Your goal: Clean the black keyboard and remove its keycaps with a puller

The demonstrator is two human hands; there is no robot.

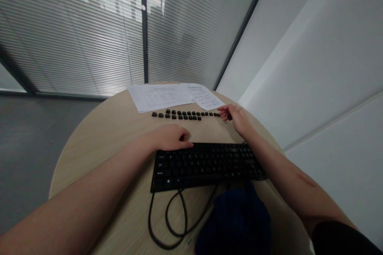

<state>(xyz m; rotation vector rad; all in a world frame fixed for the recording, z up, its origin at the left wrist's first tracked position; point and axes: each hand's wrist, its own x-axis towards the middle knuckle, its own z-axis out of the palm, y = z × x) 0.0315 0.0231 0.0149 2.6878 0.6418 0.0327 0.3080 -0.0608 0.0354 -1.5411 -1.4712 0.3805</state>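
Note:
A black keyboard [206, 165] lies on the round wooden table [89, 143]. My left hand [169, 137] rests at its far left edge, fingers curled and thumb along the top border. Beyond the keyboard, small black keycaps [180, 117] stand in two rows on the tabletop. My right hand [237, 117] is at the right end of the farther row, its fingers bent inward by the last keycaps. A small pale thing shows under those fingers, too blurred to name. Whether a keycap is between the fingertips is hidden.
Printed paper sheets [163, 97] lie behind the keycaps. A black cable [185, 211] loops in front of the keyboard, beside a dark blue cloth-like thing [235, 219]. A glass partition with blinds [98, 28] stands behind the table and a white wall [323, 67] at the right.

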